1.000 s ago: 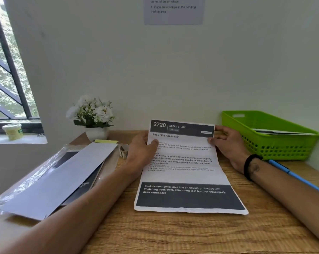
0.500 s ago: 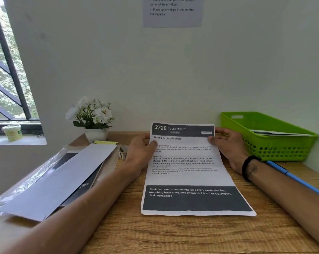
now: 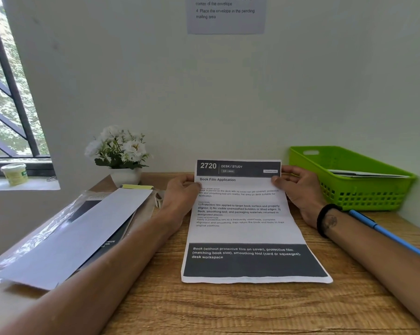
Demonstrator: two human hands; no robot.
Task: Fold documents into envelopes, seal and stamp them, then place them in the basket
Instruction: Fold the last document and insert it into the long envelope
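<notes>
A printed document (image 3: pixel 242 228) with dark bands at top and bottom lies lengthwise on the wooden desk (image 3: pixel 228 308), its far end lifted off the surface. My left hand (image 3: pixel 180 197) pinches the far left corner and my right hand (image 3: pixel 300 189) pinches the far right corner. A long white envelope (image 3: pixel 78 235) rests at the left on a clear plastic packet. The green basket (image 3: pixel 373 189) stands at the back right against the wall with flat papers inside.
A blue pen (image 3: pixel 383 233) lies by my right forearm in front of the basket. A white flower pot (image 3: pixel 124 175) sits at the back left with a yellow sticky pad (image 3: pixel 136 186) before it. A small tape roll (image 3: pixel 158 199) peeks out behind my left hand.
The document slid slightly right and its far end rose a little in both hands. Both hands keep their grip on the far corners.
</notes>
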